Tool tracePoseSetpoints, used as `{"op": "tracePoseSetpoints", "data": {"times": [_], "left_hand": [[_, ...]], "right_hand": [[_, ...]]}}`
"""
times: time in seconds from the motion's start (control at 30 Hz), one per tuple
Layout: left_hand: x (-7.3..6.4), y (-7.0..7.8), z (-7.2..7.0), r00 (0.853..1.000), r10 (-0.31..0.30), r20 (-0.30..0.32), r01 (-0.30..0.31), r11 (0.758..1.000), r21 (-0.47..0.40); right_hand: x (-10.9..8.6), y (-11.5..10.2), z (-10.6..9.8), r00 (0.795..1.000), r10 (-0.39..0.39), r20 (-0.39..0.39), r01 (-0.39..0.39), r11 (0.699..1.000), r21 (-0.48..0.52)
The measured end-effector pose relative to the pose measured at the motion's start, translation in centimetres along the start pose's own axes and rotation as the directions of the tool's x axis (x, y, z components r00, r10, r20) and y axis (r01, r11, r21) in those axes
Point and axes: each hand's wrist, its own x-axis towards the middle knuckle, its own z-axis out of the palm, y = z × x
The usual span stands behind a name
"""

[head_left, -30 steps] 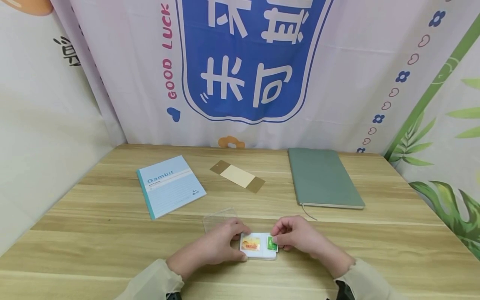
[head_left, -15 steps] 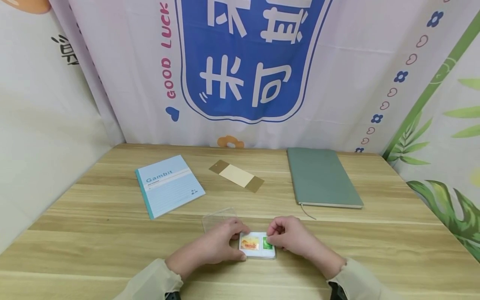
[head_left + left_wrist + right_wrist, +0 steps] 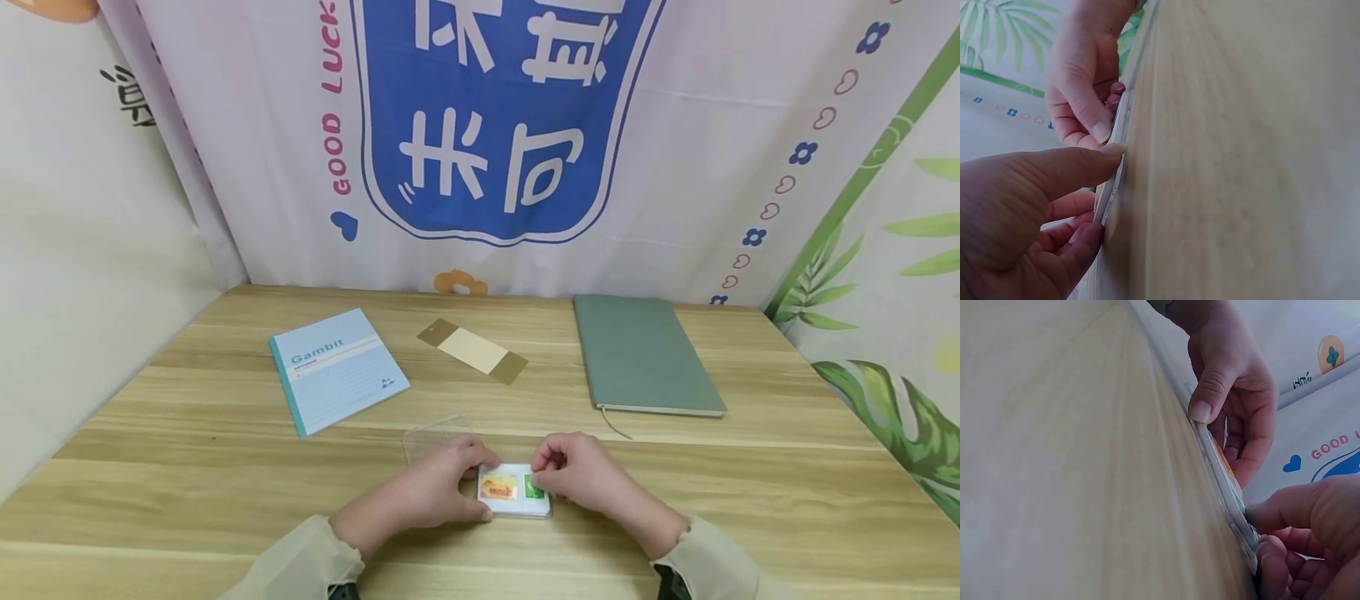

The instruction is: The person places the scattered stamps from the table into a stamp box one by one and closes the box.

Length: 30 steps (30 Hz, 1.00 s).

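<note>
A small white rectangular card lies on the table in a thin clear plastic case. It bears an orange-yellow picture on its left part. At its left end my left hand holds the case, thumb on the near edge and fingertips on the far edge. My right hand is at the right end, fingers curled, with thumb and forefinger pinching a small green picture piece against the card. The thumb covers part of this piece. Both wrist views show the case edge-on between the two hands.
A clear plastic lid lies just behind my left hand. Farther back are a light blue notebook, a brown and cream card strip and a grey-green book with a ribbon. A printed curtain hangs behind the wooden table.
My right hand has moved slightly left, bringing the green piece from overhanging the card's right edge to lying within it. The left hand keeps its hold on the case.
</note>
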Motion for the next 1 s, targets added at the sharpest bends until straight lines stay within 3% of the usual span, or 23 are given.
{"op": "tracePoseSetpoints", "data": {"times": [0.23,0.37,0.5,0.63,0.8,0.87,1.0], "left_hand": [[-0.2,0.2,0.1,0.999,0.033,-0.009,-0.032,0.997,0.077],[-0.5,0.2,0.2,0.997,0.058,-0.048,-0.052,0.992,0.113],[-0.9,0.1,-0.2,0.988,0.086,-0.125,-0.079,0.995,0.062],[-1.7,-0.5,-1.5,0.974,0.096,-0.206,-0.097,0.995,0.009],[-2.7,-2.1,-3.3,0.962,0.015,-0.272,-0.016,1.0,0.0],[-3.1,-2.6,-3.8,0.956,-0.046,-0.29,0.049,0.999,0.004],[-4.0,-3.8,-4.5,0.95,-0.102,-0.295,0.105,0.994,-0.005]], "right_hand": [[0.0,0.2,-0.7,0.999,0.049,0.001,-0.049,0.994,0.095],[0.1,-0.1,-1.4,0.999,0.047,-0.015,-0.045,0.991,0.125],[0.5,-0.5,-2.2,1.0,0.014,-0.002,-0.014,0.994,0.112],[1.7,-1.2,-2.6,0.999,-0.043,0.027,0.041,0.997,0.06],[4.0,-2.0,-2.7,0.989,-0.116,0.087,0.121,0.991,-0.062],[4.9,-2.4,-2.7,0.983,-0.139,0.123,0.152,0.983,-0.103],[6.3,-2.9,-2.3,0.964,-0.165,0.209,0.198,0.968,-0.152]]}}
